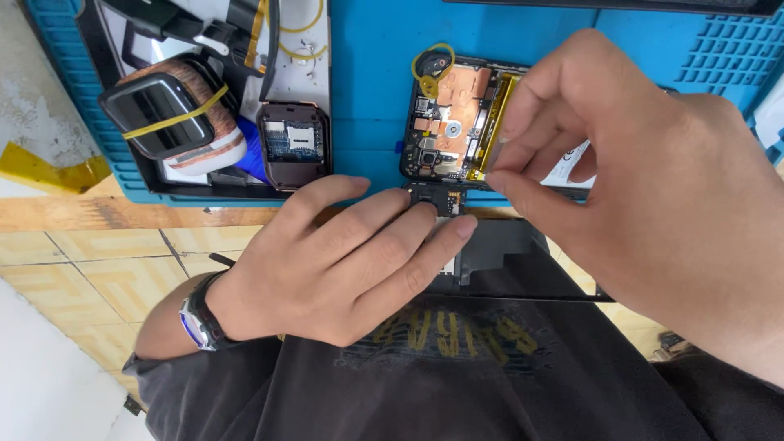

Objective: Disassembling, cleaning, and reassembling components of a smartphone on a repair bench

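Head view — right hand [653, 188] pinching opened phone's [457, 122] yellow strip, left hand [343, 261] flat, unclenched on black cover [506, 261].

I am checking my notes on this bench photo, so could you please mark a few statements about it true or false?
1. The opened phone lies on a blue mat. True.
2. The left hand wears a wristwatch. True.
3. The right hand holds a screwdriver. False: its fingers pinch at the phone's edge, with no tool visible.
4. A red rubber band wraps the dark device at left. False: the band is yellow.
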